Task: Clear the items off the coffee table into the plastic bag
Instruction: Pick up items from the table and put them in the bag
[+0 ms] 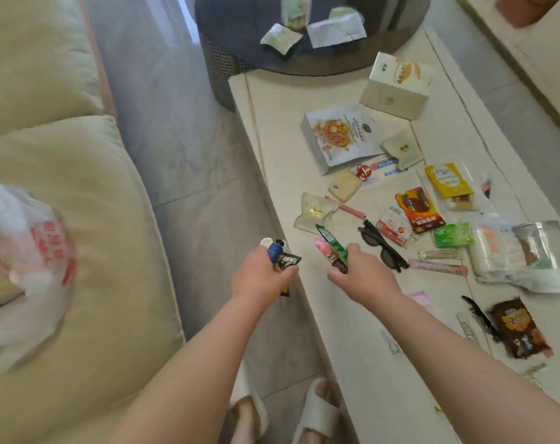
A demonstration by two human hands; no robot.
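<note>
gripping a small bunch of wrappers, the left hand (262, 277) hangs over the near-left edge of the long white marble-look coffee table (362, 347); its fingers are curled round a blue packet, a black sachet (286, 261) and something round and silvery at the top of the bunch. the right hand (362, 274) sits just beside it over the tabletop, fingers wrapped round a green stick packet (330, 241) and a pink packet (322, 248) that poke up out of the fist. the two hands are near each other but not touching.

the white plastic bag with red print (25, 270) lies open on the cream sofa cushion (105, 193) at the far left, well apart from both hands, with some items already inside, too blurred to make out.

still on the table: black sunglasses (381, 248) just right of the right hand, a crumpled clear wrapper (315, 213), a red snack packet (420, 210), a yellow sachet (448, 181), a small green packet (453, 234), a long pink stick packet (437, 266), a clear plastic tub (539, 245) on crumpled wrapping, a brown foil packet (517, 328) near the right forearm, a white cookie pouch (342, 136) and a pale carton box (397, 86) further back. beyond the table's far end stands a dark round side table (384, 59) with a few pale packets on it.

below, white slippers (317, 415) show on the grey floor between sofa and table.
</note>
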